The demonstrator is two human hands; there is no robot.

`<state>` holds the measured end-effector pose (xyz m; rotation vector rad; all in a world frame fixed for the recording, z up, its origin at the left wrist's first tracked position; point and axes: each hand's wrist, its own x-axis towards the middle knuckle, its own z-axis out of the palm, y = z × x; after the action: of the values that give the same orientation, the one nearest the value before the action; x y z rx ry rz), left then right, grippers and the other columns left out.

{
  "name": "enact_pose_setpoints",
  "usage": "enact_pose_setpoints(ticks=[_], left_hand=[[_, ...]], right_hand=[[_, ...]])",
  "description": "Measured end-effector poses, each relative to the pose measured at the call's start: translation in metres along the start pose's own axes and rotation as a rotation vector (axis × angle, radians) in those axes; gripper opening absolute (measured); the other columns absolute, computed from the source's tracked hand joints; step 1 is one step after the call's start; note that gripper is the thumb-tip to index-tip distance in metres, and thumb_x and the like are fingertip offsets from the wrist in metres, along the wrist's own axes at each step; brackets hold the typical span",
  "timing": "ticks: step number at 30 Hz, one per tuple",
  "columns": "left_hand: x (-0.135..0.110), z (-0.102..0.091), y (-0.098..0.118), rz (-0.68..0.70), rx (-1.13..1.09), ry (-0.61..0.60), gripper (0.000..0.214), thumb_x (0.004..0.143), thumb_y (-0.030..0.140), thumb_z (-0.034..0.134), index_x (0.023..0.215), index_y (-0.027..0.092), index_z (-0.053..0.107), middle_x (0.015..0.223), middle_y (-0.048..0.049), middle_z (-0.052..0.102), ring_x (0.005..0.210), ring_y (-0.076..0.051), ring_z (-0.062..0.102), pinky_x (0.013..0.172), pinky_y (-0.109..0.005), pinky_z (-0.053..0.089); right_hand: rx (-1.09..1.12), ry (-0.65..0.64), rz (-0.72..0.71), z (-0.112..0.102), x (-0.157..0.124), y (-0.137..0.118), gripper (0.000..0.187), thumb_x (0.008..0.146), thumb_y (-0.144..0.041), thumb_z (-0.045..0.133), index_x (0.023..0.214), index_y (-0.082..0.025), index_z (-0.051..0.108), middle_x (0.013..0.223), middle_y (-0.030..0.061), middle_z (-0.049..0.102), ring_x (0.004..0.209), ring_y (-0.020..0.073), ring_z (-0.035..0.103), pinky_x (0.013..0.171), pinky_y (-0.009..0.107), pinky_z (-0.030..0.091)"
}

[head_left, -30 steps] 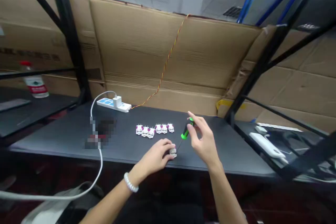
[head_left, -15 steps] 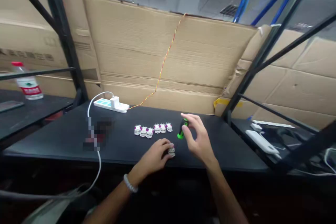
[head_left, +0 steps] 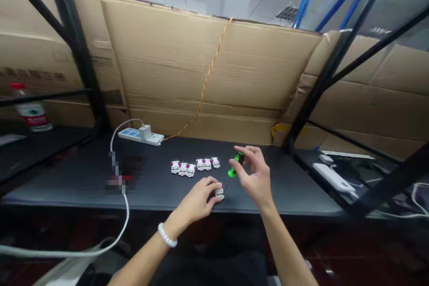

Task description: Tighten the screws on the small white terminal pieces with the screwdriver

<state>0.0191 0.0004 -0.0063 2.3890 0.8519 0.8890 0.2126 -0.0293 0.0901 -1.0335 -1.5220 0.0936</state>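
My right hand, pinching the green-and-black screwdriver, has shifted slightly right since the earlier frame. Head view: my left hand pinches one white module near the front of the worktop; six similar modules lie beyond.

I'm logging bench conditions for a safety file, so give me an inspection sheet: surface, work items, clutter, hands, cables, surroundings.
Surface: black tabletop; fine wear too small to judge.
Work items: six small white-and-purple parts in a loose row; a seventh, the held part, near the front edge; a green-and-black screwdriver.
Clutter: power strip at the back; a pixelated patch at left, contents unreadable.
Hands: left hand grips the held part; right hand holds the screwdriver, tip at the part, contact unclear.
Cables: white cable crosses the front edge; twisted wire climbs the cardboard panel.
Surroundings: black metal frame; bottle at far left.
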Motion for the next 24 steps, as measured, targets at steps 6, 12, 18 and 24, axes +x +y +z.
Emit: enact_pose_setpoints(ticks=[6, 12, 18, 24], left_hand=[[-0.0008, -0.0006, 0.0007, 0.017, 0.002, 0.005, 0.029, 0.099, 0.02, 0.067, 0.127, 0.022, 0.07, 0.128, -0.0089, 0.068, 0.118, -0.026, 0.065, 0.11, -0.043, 0.054], [-0.0009, -0.0011, 0.0021, 0.015, 0.023, -0.009, 0.028, 0.099, 0.018, 0.067, 0.127, 0.022, 0.068, 0.128, -0.0092, 0.067, 0.118, -0.026, 0.064, 0.109, -0.043, 0.054], [-0.001, -0.0016, 0.0033, 0.022, 0.039, -0.013, 0.031, 0.099, 0.018, 0.066, 0.129, 0.023, 0.067, 0.129, -0.0083, 0.066, 0.119, -0.026, 0.063, 0.11, -0.045, 0.054], [-0.0012, -0.0027, 0.0038, 0.027, 0.06, -0.022, 0.028, 0.101, 0.021, 0.064, 0.128, 0.026, 0.07, 0.13, -0.0083, 0.065, 0.119, -0.026, 0.063, 0.11, -0.044, 0.054]], right_hand=[[0.085, -0.072, 0.001, 0.0007, -0.0019, 0.0017, 0.035, 0.102, -0.036, 0.059, 0.136, -0.028, 0.067, 0.127, 0.0101, 0.068, 0.115, 0.0263, 0.067, 0.099, 0.045, 0.058], [0.047, -0.003, 0.035, 0.0052, -0.0044, 0.0058, 0.037, 0.098, -0.038, 0.067, 0.134, -0.028, 0.069, 0.12, 0.0092, 0.068, 0.1, 0.0232, 0.067, 0.092, 0.042, 0.058], [0.045, -0.045, 0.018, 0.0029, -0.0039, 0.0059, 0.042, 0.097, -0.042, 0.068, 0.136, -0.026, 0.066, 0.124, 0.0107, 0.067, 0.103, 0.0249, 0.066, 0.093, 0.043, 0.059], [0.127, -0.135, 0.059, 0.002, -0.0031, 0.0004, 0.043, 0.105, -0.034, 0.053, 0.147, -0.028, 0.059, 0.125, 0.0097, 0.07, 0.109, 0.0245, 0.068, 0.096, 0.042, 0.058]])
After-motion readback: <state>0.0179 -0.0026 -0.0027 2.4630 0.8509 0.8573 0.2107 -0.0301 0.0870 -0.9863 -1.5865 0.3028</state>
